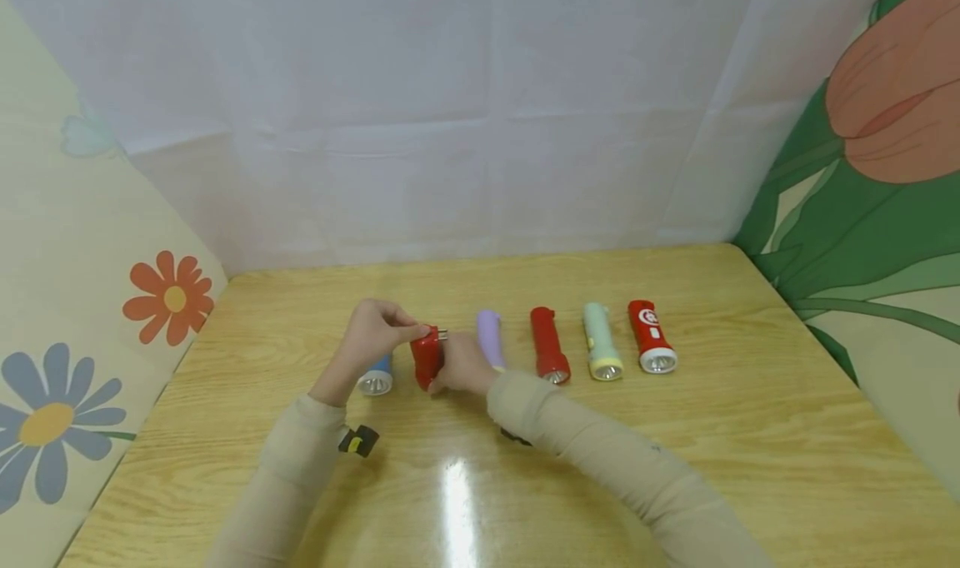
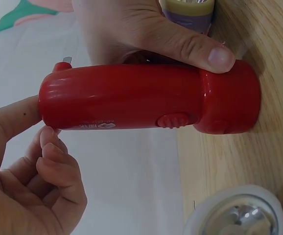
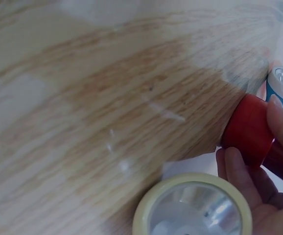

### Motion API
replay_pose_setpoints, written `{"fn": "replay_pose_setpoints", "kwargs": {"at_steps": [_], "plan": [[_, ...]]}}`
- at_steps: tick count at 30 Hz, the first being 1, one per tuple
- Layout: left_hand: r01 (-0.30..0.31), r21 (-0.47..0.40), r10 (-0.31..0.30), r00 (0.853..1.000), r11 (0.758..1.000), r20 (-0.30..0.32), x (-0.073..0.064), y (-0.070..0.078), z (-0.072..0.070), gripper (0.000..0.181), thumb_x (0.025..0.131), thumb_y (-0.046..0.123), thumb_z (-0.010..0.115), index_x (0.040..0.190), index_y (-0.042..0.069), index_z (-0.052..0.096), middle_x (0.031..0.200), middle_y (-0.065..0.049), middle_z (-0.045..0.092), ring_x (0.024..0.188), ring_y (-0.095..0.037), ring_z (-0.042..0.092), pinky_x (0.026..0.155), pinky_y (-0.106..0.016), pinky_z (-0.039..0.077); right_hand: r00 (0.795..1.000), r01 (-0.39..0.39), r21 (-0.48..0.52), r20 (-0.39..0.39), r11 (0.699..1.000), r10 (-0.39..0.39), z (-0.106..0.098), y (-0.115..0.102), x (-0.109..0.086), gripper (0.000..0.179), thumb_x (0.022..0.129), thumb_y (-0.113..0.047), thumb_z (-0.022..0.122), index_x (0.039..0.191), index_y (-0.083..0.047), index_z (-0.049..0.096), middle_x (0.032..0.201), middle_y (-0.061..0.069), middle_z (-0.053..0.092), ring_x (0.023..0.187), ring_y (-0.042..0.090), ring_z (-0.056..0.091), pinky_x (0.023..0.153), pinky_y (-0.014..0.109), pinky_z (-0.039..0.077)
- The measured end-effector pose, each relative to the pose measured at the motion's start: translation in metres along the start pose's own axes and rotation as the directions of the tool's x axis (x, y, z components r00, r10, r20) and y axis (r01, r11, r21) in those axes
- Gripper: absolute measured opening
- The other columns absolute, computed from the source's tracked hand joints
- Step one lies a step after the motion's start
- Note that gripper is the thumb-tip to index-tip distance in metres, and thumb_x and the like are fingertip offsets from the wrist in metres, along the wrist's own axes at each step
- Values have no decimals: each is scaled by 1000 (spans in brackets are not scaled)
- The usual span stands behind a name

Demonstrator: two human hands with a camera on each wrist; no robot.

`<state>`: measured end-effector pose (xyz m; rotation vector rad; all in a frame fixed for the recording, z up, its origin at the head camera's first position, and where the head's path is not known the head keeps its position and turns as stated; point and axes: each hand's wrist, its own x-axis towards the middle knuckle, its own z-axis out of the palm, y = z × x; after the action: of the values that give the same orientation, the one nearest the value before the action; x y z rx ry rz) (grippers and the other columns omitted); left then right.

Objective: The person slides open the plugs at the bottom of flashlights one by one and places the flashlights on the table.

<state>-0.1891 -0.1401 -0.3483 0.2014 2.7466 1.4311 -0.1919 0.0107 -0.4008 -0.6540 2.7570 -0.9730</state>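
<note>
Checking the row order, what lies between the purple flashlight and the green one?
In the head view, a red flashlight lies between the purple flashlight and the green flashlight.

Soft, even light; white glare streak (image 1: 459, 510) toward counter's (image 1: 750, 435) near edge. Wrist views dimmer, right one hazy.

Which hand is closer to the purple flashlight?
The right hand: it's close beside the purple flashlight. The left hand is farther left, at the held red flashlight's top.
</note>
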Motion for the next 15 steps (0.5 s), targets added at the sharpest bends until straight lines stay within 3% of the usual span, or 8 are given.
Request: {"fn": "replay_pose_setpoints", "kwargs": {"at_steps": [15], "plan": [[-23, 21, 24, 1000, 1000, -11, 4, -4, 2, 20, 73, 20, 77, 72, 3, 67, 70, -6, 65, 64, -18, 56, 59, -28, 47, 999, 11, -30, -31, 999, -12, 2, -2, -1, 52, 54, -8, 86, 100, -1, 64, 92, 10, 66, 84, 21, 61, 82, 28, 47]]}}
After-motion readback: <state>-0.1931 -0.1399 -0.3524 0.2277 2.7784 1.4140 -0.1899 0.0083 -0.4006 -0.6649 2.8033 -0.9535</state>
